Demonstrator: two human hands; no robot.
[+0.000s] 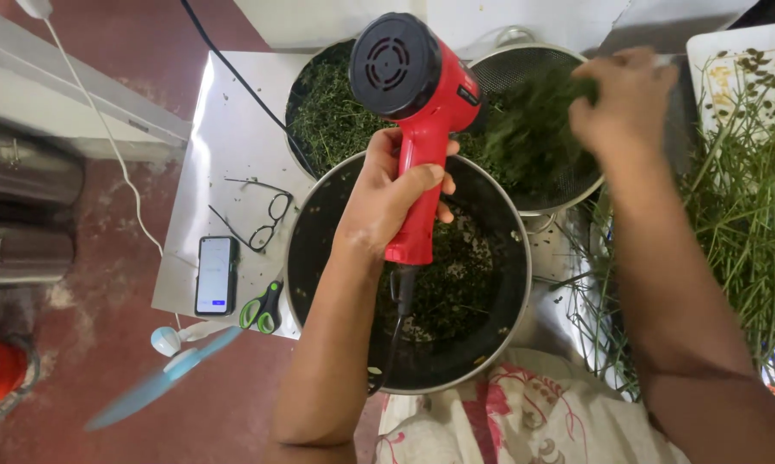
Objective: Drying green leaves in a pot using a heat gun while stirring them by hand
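Dark red floor [104, 344] spreads under a low work area covered by a silvery metal sheet [224, 146], where everything sits close together. On the person's right, a big heap of long green stalks [748, 223] lies spread out. At the middle stands a wide round steel pan [409, 275] with a thin scatter of dried green leaf bits on its dark bottom; behind it sits a second round pan heaped with green herb [323, 120], and beside that a round wire-mesh sieve [533, 129] holding more of the same leaf.

The left hand [387, 193] is wrapped tight around the grip of a red and black heat gun [418, 103], nozzle aimed away toward the sieve, its cord hanging down over the near pan. The right hand [624, 99] is closed loosely on a blurred tuft of herb over the sieve.

The step looks like drying the leaf with hot air while tossing it. Judging by this, the next move calls for keeping fingers out of the hot stream.

Smaller things lie on the sheet: a dark smartphone [216, 275], thin-rimmed spectacles [263, 215] and green-handled scissors [261, 309].
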